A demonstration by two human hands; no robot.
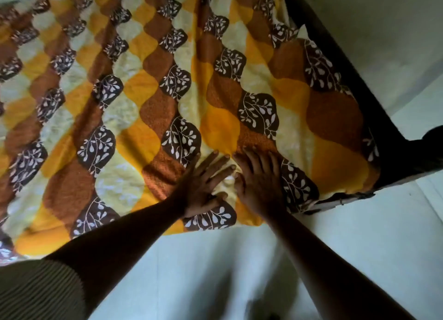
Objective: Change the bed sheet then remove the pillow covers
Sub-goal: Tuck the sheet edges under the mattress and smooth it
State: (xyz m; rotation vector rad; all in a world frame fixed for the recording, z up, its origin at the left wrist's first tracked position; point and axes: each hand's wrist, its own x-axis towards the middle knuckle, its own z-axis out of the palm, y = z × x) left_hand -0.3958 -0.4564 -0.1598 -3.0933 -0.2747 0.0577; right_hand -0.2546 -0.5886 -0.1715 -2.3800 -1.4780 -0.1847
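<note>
A bed sheet [148, 99] patterned in yellow, orange, brown and dark leaf patches covers the bed and fills most of the head view. My left hand [203, 183] lies flat on the sheet near the bed's near edge, fingers spread and straight. Right beside it my right hand [259, 183] also presses flat on the sheet, fingers pointing away from me. The two hands nearly touch at the thumbs. Long folds run across the cloth from the hands toward the far side. No pillow is in view.
A dark wooden bed frame [359, 84] runs along the right side to a corner at the lower right. Pale tiled floor [359, 235] lies below and to the right of the bed. A striped sleeve [36, 293] shows at the lower left.
</note>
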